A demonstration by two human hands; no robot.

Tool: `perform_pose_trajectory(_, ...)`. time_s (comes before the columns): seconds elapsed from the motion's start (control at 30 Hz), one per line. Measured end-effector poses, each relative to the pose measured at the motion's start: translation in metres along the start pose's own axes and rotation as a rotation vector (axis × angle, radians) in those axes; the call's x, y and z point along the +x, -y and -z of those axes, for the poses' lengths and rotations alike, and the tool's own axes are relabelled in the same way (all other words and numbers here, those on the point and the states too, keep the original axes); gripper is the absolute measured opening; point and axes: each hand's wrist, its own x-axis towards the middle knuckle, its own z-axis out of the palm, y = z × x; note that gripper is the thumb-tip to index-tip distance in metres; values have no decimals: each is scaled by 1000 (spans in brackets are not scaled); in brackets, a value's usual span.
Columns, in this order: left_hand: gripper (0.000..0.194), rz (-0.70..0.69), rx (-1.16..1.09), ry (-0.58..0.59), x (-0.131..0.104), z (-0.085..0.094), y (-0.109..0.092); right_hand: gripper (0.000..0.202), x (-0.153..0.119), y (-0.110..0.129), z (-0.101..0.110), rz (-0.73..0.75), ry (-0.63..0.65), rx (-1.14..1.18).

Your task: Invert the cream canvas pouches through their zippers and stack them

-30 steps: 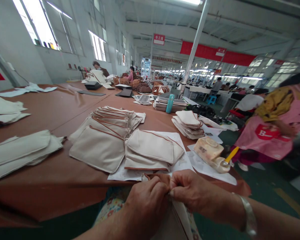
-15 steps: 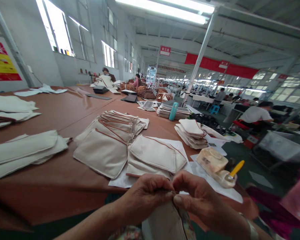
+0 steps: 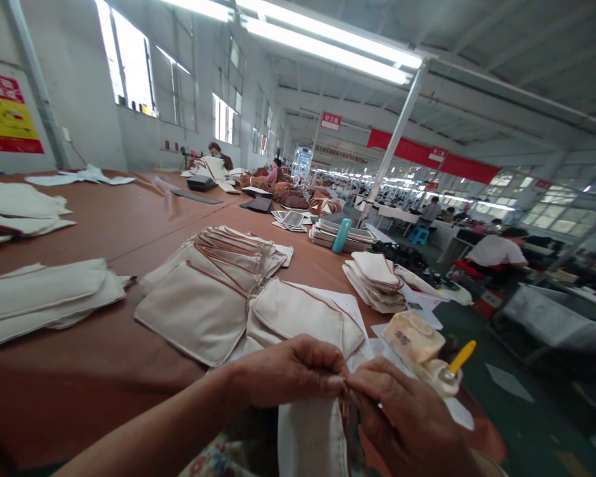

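Between my two hands hangs a cream fabric panel (image 3: 310, 434) with a brown edge, low and close to my body. My left hand (image 3: 298, 372) pinches its top corner between thumb and forefinger. Right beside it, my right hand (image 3: 402, 411) grips the brown edge, fingers curled and fingertips almost touching the left thumb. Just beyond my hands lies a stack of cream panels (image 3: 302, 315) on white paper. To its left a larger fanned pile of cream panels (image 3: 198, 305) with brown trim rests on the table.
The brown-covered table (image 3: 144, 232) carries more cream panels (image 3: 44, 291) at left and a small stack (image 3: 375, 278) at right. A cut-open plastic container (image 3: 417, 338) with a yellow-handled brush (image 3: 461, 358) stands near the right edge. Farther back is a teal bottle (image 3: 342, 236). Other people sit beyond.
My right hand has rolled over, its fingers now more curled along the edge. The hanging panel shows more of its face. The view has tilted up slightly.
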Motion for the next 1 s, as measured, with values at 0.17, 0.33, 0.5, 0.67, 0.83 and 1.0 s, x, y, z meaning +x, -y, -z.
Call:
perform_pose_trajectory(0.17, 37, 44, 5, 24, -4, -4, -3, 27, 7, 10, 13, 114, 93, -190)
perform_pose_trajectory(0.33, 40, 55, 39, 45, -4, -6, -2, 21, 10, 13, 14, 243, 29, -352)
perform_pose_trajectory(0.5, 43, 41, 63, 85, -2, -12, 0, 22, 12, 21, 16, 238, 54, -447)
perform_pose_trajectory(0.67, 45, 50, 94, 137, -2, -17, -5, 20, 13, 19, 23, 263, 137, -394)
perform_pose_trajectory(0.83, 46, 147, 145, 273, -7, -28, -6, 16, 13, -7, 35, 184, 86, -357)
perform_pose_trajectory(1.0, 42, 105, 27, 95, -8, -30, -6, 16, 4, -2, 38, -19, -39, -161)
